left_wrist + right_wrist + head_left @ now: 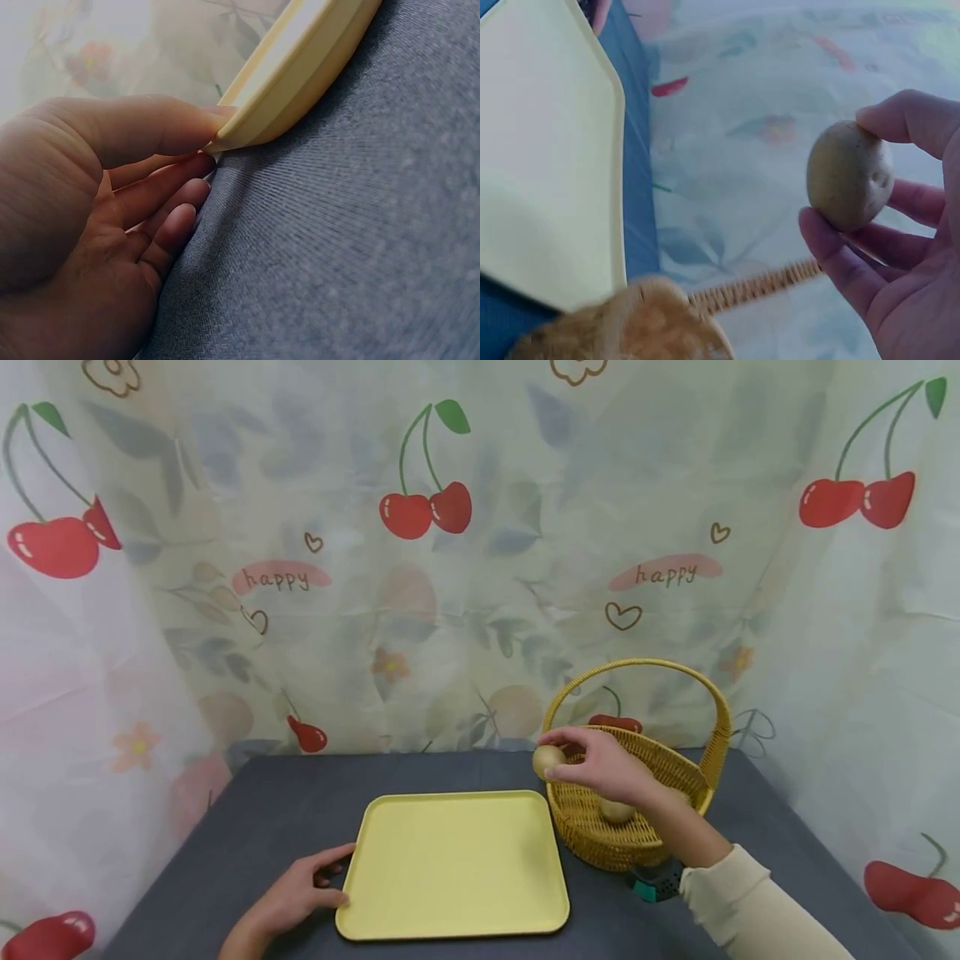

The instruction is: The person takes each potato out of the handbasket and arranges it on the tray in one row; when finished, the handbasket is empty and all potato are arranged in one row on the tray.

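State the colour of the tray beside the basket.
The tray is plain pale yellow, seen best in the head view.

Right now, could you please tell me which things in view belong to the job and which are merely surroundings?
In use:
potato, pinched by right fingers
yellow tray, gripped by left fingers
wicker basket, holding another potato

Surroundings:
printed curtain
dark cloth beneath

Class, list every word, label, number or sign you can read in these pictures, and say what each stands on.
"happy": on the left pink patch of the backdrop cloth.
"happy": on the right pink patch of the same cloth.
None readable on the yellow tray, wicker basket or held potato.
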A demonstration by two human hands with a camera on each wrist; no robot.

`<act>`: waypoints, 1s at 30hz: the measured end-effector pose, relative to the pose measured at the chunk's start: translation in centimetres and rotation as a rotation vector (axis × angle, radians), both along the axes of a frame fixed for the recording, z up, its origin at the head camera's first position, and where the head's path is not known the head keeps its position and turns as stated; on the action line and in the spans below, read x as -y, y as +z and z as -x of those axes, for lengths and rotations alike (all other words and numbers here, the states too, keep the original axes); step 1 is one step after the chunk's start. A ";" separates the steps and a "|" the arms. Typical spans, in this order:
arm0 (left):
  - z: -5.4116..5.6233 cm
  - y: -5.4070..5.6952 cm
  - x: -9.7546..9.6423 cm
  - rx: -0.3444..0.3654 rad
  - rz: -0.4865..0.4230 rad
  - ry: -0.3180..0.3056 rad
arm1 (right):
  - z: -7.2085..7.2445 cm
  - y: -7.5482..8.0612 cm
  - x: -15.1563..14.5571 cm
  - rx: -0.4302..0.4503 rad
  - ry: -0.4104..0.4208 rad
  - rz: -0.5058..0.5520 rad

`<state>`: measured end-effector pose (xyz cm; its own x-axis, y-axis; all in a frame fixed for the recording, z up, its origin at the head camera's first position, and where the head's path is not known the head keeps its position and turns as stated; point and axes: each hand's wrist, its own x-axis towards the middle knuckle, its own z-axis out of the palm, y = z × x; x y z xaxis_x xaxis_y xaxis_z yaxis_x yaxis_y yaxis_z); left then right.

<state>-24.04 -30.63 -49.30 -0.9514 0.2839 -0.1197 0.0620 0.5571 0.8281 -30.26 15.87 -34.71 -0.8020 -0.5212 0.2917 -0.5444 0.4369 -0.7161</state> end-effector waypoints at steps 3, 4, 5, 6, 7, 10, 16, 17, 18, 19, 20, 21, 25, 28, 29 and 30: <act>-0.1 0.2 0.0 0.005 -0.003 0.001 | 0.2 0.1 2.2 -0.001 0.001 0.009; -0.2 0.2 -0.1 0.008 -0.006 0.000 | 0.3 0.0 3.0 -0.001 0.004 0.011; -0.2 0.3 -0.1 0.011 -0.012 0.000 | 0.4 0.0 3.8 0.006 0.007 0.013; -0.2 0.3 -0.2 0.014 -0.017 0.000 | 0.5 -0.2 4.6 0.015 0.007 0.014; -0.2 0.4 -0.2 0.012 -0.017 -0.001 | 0.7 -0.3 5.4 0.019 0.011 0.012; -0.2 0.5 -0.2 0.013 -0.014 0.008 | 1.2 -1.0 8.0 0.022 0.029 -0.009; 0.0 0.5 -0.1 0.013 0.004 0.002 | 1.7 -3.4 12.8 0.018 0.072 -0.074; 0.0 0.5 -0.1 0.009 0.004 -0.002 | 1.7 -3.9 13.5 0.019 0.078 -0.081; 0.0 0.5 -0.1 0.007 0.002 -0.004 | 1.7 -4.4 14.1 0.016 0.080 -0.086; 0.0 0.5 -0.1 0.006 -0.003 -0.007 | 1.7 -4.9 14.7 0.020 0.080 -0.089; 0.0 0.4 -0.2 0.006 -0.007 -0.008 | 1.7 -5.4 15.3 0.023 0.078 -0.092; 0.0 0.4 -0.2 0.007 -0.010 -0.006 | 1.7 -5.9 15.8 0.026 0.075 -0.093; 0.0 0.3 -0.3 -0.001 -0.009 -0.005 | 1.6 -7.8 17.8 0.045 0.043 -0.073; -0.1 0.3 -0.3 -0.011 -0.006 -0.003 | 1.4 -9.2 19.3 0.073 0.018 -0.034; -0.2 0.3 -0.2 -0.013 -0.009 -0.004 | 1.2 -9.6 19.8 0.083 0.010 -0.023; -0.3 0.3 -0.2 -0.017 -0.012 -0.004 | 1.1 -10.0 20.2 0.091 0.004 -0.010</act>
